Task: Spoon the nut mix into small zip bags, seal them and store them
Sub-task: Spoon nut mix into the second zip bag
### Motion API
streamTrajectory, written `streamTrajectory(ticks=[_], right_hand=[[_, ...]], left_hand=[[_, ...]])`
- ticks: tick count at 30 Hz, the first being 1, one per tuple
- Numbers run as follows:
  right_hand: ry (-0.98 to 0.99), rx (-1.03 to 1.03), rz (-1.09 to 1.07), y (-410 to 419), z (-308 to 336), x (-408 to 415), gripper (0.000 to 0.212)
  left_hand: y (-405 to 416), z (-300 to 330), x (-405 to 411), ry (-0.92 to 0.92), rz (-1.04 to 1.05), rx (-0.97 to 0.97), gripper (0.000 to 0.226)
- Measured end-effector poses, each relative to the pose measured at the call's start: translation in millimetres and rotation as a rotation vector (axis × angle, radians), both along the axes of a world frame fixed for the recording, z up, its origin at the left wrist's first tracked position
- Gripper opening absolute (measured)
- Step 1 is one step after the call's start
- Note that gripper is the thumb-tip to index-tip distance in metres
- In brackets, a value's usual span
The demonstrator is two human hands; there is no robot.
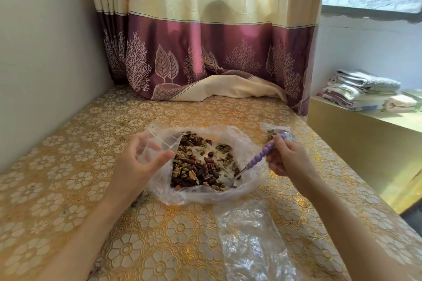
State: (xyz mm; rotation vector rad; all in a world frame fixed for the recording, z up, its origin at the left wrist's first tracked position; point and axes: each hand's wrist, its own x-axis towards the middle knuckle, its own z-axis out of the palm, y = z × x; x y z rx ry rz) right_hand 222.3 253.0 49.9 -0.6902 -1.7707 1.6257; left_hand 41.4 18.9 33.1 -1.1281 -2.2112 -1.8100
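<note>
A large clear plastic bag lies open in the middle of the table with the nut mix heaped inside. My left hand holds a small empty zip bag open above the big bag's left edge. My right hand pinches the purple beaded handle of a spoon, whose metal bowl dips into the right side of the nut mix. Behind my right hand lies a small zip bag with nuts in it.
The table carries a gold flower-pattern cloth. Empty clear bags lie at the near right. A purple and cream curtain hangs at the far edge, a wall stands at the left, and folded towels sit on a ledge at the right.
</note>
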Motion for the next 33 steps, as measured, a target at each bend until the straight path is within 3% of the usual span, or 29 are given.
streamTrajectory(ticks=[7,11,28,33], right_hand=[[-0.043,-0.226,-0.065,-2.0,-15.9,-0.7,0.04],[-0.022,-0.279,-0.11,-1.1,-19.6,-2.3,0.039],[0.125,-0.039,-0.175,-1.3,-8.7,0.2,0.044],[0.16,-0.002,-0.2,-0.4,4.2,-5.7,0.044]], left_hand=[[0.2,2.5,2.4,0.011,0.009,-0.007,0.098],[-0.2,1.0,1.3,0.012,0.001,-0.021,0.087],[0.4,2.3,4.9,0.013,0.006,-0.039,0.09],[3.3,-0.6,4.4,0.031,-0.009,-0.068,0.068]])
